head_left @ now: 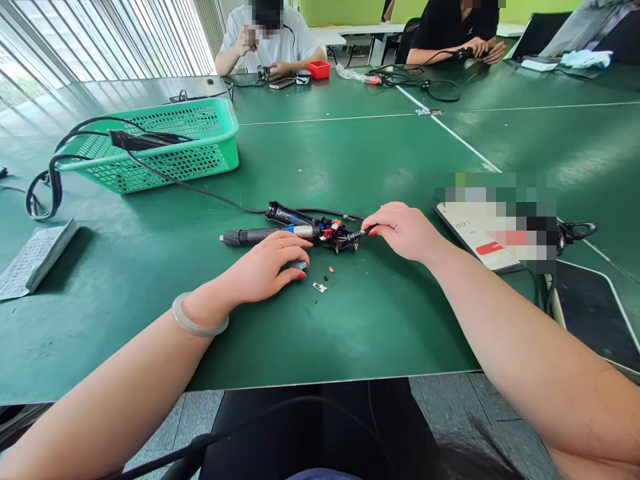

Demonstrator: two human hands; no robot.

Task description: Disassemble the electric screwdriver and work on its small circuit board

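1. Dark, smooth cloth covers the lap (310,443) at the lower edge, just beyond which runs the straight front edge of the worktop (350,340), green with a light sheen.
2. Dismantled device (303,231): lying on the worktop, centre, in front of the person. Matt black cylindrical barrel, bright metallic mid-section, exposed coloured wiring. Behind it rests a trough-shaped black casing half (284,213).
3. Loose parts, near side: one flat, pale metal plate (320,287) with a cut-out and one tiny orange piece (331,270).
4. Left hand (273,263): palm down, fingers bent over the device's near side, thumb below. Small grey piece (300,265) visible at the fingertips; cannot tell whether it is gripped. Smooth, pale, rounded bangle (193,323) at the wrist.
5. Right hand (400,230): forearm reaching inward, wrist bent, thumb and fingers pinched together on the black cord (358,235), ribbed where it meets the device.
6. Basket (231,143): rigid green plastic, perforated walls, far left.
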